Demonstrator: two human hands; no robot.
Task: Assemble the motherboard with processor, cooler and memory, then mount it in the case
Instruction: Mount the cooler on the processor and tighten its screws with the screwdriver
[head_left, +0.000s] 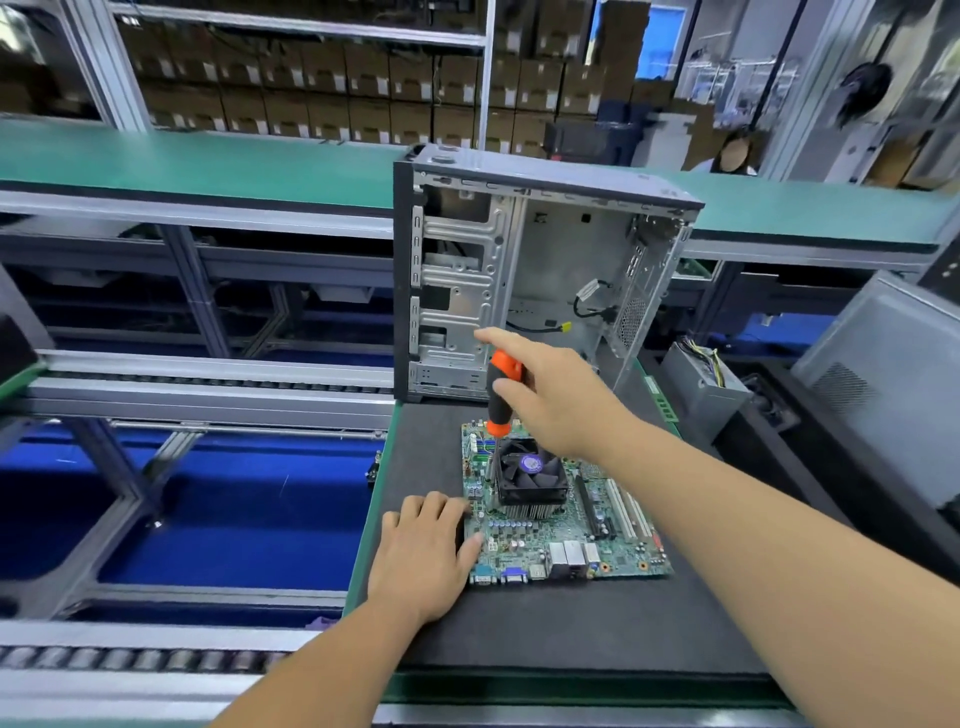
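A green motherboard (561, 540) lies flat on the black mat (545, 634). A black fan cooler (530, 475) with metal fins sits on its middle. My right hand (550, 395) grips an orange-and-black screwdriver (501, 395), held upright with its shaft going down at the cooler's left edge. My left hand (423, 556) rests on the board's left edge, fingers curled over it. The open grey computer case (524, 270) stands upright behind the board, its inside facing me, with loose cables in it.
A grey power supply (701, 384) with coloured wires sits to the right of the mat, beside a grey side panel (893, 384). A roller conveyor (135, 660) runs along the left. A green belt line (208, 166) crosses behind the case. A person sits far back right.
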